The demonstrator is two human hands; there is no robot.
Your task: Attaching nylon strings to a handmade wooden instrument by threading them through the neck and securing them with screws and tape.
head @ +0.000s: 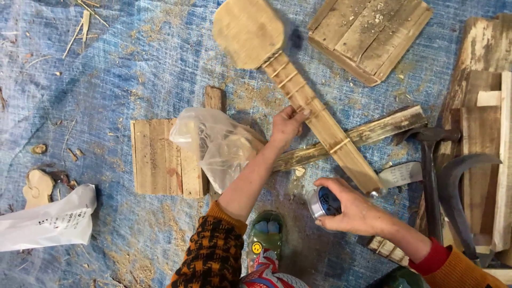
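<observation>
Wooden instrument-shaped piece [298, 90], with a broad rounded head and a long flat neck crossed by thin cord wraps, is seen lying diagonally over a blue tarp [133, 64], head toward the top of the view and neck running down to the right. The neck is gripped at its middle by the left hand [287, 127], fingers curled over the near edge. A small round tin [323, 202], metal-rimmed with a dark blue face, is held in the right hand [354, 210], fingers wrapped around its side, just beside the lower end of the neck. That end is resting across a weathered wooden slat [368, 133], which is laid at an opposing angle beneath it.

A crumpled clear plastic bag [216, 141] is noted just left of the left forearm, partly over a small panel of joined boards [160, 157]. A second boarded panel [368, 34] is recorded at top right. A hammer [429, 160] and a curved sickle blade [458, 186] are lying at right beside stacked planks [488, 106]. A white plastic bag [48, 221] is seen at lower left. Sawdust and straw are scattered over the tarp. A sandalled foot [266, 234] is visible at the bottom, between the forearms.
</observation>
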